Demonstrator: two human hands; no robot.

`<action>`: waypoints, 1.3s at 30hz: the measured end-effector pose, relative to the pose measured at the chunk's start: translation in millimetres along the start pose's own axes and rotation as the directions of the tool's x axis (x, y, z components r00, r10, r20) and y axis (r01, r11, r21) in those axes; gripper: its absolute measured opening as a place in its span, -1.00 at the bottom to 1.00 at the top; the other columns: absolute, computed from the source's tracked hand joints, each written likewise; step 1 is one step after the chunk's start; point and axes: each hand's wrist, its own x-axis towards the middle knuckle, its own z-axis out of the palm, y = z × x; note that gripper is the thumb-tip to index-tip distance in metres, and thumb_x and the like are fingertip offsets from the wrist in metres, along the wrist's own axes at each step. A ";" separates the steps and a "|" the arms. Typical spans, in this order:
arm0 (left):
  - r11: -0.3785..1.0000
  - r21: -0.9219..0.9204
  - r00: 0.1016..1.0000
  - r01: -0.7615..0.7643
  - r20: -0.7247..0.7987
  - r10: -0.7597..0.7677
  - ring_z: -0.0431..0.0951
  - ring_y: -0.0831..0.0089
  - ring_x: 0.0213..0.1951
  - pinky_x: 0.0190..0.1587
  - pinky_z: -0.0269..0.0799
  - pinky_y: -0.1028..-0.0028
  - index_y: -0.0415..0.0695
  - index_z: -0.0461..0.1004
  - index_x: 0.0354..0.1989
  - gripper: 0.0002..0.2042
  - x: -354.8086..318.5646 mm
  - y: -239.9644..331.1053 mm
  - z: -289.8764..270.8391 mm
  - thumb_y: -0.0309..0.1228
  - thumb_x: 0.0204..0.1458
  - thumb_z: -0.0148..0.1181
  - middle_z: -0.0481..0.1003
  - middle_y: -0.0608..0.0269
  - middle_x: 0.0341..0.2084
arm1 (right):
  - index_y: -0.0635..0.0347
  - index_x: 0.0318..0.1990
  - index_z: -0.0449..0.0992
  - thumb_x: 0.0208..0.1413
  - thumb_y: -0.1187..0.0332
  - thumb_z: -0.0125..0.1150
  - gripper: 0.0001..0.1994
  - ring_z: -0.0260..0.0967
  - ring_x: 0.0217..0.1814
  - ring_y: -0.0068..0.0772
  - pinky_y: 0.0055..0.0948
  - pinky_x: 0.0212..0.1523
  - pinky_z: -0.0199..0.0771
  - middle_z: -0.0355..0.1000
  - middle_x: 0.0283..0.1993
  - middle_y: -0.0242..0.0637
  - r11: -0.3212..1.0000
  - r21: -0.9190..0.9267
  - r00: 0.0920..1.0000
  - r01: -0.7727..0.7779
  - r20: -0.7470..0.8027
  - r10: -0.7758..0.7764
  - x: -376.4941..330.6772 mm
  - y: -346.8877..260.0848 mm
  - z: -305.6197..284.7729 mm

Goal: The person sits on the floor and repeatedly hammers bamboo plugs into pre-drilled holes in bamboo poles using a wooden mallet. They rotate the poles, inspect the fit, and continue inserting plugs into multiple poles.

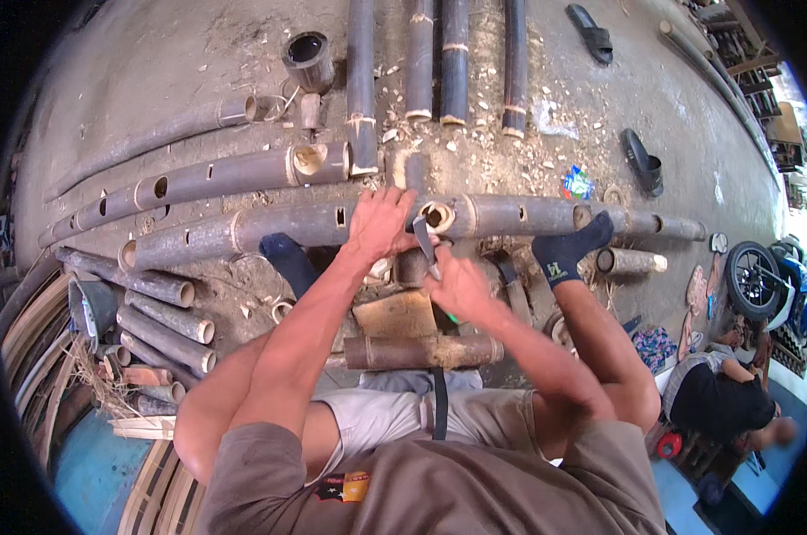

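A long dark bamboo pole [283, 226] lies across in front of me, with holes cut along it. My left hand [381, 223] is laid over its middle, fingers curled across the top, gripping it. Just right of those fingers is a round hole [436, 215] with a pale, freshly cut rim. My right hand [461, 285] is closed round the handle of a knife, mostly hidden in the fist. The knife blade [423, 237] points up and leans against the pole at the hole's left edge. My socked feet [575, 245] touch the pole on either side.
A second holed bamboo pole [260, 169] lies beyond, left. Several upright-pointing bamboo lengths [436, 62] lie at the far side among wood chips. Short bamboo pieces [167, 321] are piled at left. Slippers [642, 162] lie at right, near a motorcycle [760, 276] and another person [720, 388].
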 end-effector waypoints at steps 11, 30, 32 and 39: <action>0.993 -0.118 1.000 0.002 -0.010 -0.003 0.55 0.05 0.14 0.22 0.35 0.16 -0.09 0.55 0.18 -0.37 6.7 -24.4 25.7 -0.03 -0.07 0.41 0.60 0.03 0.04 | 0.29 -0.14 0.45 0.25 0.26 0.19 -0.75 0.54 -0.28 -0.03 -0.12 -0.25 0.58 0.54 -0.28 -0.04 0.680 0.667 0.952 -0.305 0.190 0.241 29.4 -23.5 1.2; 0.965 -0.253 0.997 0.076 0.031 -0.070 0.62 0.10 0.09 0.16 0.49 0.20 0.03 0.65 0.11 -0.42 11.1 -25.7 5.1 -0.09 -0.16 0.49 0.64 0.13 0.06 | 0.13 -0.14 0.47 0.27 0.24 0.26 -0.81 0.46 -0.45 -0.38 -0.23 -0.45 0.53 0.42 -0.44 -0.30 0.657 0.677 0.942 -0.331 0.198 0.271 35.2 -29.9 5.4; 0.966 -0.245 0.996 0.087 0.022 -0.084 0.63 0.11 0.08 0.16 0.49 0.20 0.03 0.65 0.11 -0.43 5.7 -23.6 7.8 -0.10 -0.15 0.48 0.64 0.13 0.05 | 0.14 -0.15 0.47 0.27 0.24 0.25 -0.81 0.46 -0.46 -0.37 -0.20 -0.46 0.53 0.42 -0.45 -0.29 0.296 0.860 0.897 -0.416 0.334 0.291 33.3 -51.0 -1.5; 0.969 -0.198 0.982 0.149 -0.085 -0.168 0.64 0.23 -0.02 0.01 0.39 0.18 0.09 0.68 -0.04 -0.70 9.2 -15.8 25.1 -0.21 0.02 0.33 0.68 0.29 -0.12 | 0.04 -0.29 0.39 0.33 0.23 0.23 -0.80 0.46 -0.45 -0.34 -0.23 -0.39 0.58 0.40 -0.47 -0.32 -0.719 0.685 0.889 -0.120 0.396 0.229 70.3 -66.1 0.2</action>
